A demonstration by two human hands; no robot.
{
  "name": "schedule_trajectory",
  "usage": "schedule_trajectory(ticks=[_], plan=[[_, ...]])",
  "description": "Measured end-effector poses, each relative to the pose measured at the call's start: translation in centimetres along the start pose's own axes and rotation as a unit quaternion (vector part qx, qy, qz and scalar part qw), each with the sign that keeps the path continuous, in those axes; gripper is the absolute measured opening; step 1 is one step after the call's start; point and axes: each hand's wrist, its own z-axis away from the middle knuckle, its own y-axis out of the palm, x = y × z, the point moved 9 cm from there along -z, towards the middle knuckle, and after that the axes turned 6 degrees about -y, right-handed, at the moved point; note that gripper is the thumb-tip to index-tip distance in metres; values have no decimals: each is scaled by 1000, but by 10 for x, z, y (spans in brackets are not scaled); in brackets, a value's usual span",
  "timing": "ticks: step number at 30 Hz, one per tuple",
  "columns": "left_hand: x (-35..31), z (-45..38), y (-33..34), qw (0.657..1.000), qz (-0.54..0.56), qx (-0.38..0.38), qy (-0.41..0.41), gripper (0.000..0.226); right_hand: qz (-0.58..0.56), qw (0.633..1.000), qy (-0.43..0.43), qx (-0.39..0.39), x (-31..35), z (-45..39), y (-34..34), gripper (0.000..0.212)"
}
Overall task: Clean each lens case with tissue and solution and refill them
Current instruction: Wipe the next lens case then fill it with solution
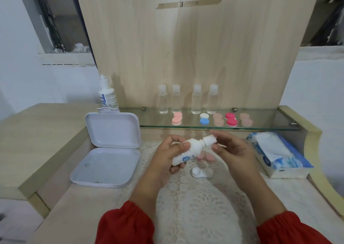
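Observation:
My left hand (168,155) grips a small white solution bottle (188,150), tilted with its neck up to the right. My right hand (230,148) pinches the bottle's white cap (266,140) between thumb and fingers. Below the bottle on the lace mat lie a white lens case (202,172) and a pink lens case (207,157), partly hidden by the bottle. Several more lens cases stand on the glass shelf (260,127): light pink (177,118), white and blue (204,118), beige (218,119), red (231,119) and another beige one (245,119).
An open white plastic box (108,150) lies at the left. A tissue pack (277,155) lies at the right. Several clear bottles (196,99) stand at the back of the shelf, and a larger white solution bottle (108,94) stands at the left behind the box.

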Motion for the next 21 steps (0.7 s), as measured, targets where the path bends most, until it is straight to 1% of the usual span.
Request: schedule_trajectory(ticks=[2,4,5,6,8,10,13,14,16,18,20,21], plan=[[0,-1,-4,1000,15,-6,3,23,-6,1000,14,-1,-1,1,2,24],[0,-1,-4,1000,8,-4,3,17,36,999,33,-19,-7,2,-2,29],[1,-1,-3,1000,2,-1,2,18,59,997,37,-17,-10,2,-2,30],[2,-1,-2,1000,-3,2,0,18,70,996,43,-14,-11,2,-2,25],[4,-3,-1,1000,0,5,0,18,43,998,38,-7,-8,0,0,8],[3,-4,-3,1000,6,2,1,15,5,999,35,-3,-6,-1,0,19],[4,-4,-2,1000,-5,4,-4,20,38,998,43,-14,-10,-1,-3,26],[5,-4,-1,1000,-12,5,-7,21,47,997,50,-18,-10,0,-2,21],[6,-3,0,1000,-22,5,-11,27,30,998,51,-13,-10,-1,-1,4],[6,-3,-1,1000,-17,-1,-12,28,-1,999,51,-1,-10,0,0,19],[5,-3,-1,1000,-10,-3,-15,26,11,998,59,-6,-11,0,-1,15],[5,-3,-1,1000,-10,-2,-18,26,35,998,59,-5,-14,0,-1,13]])
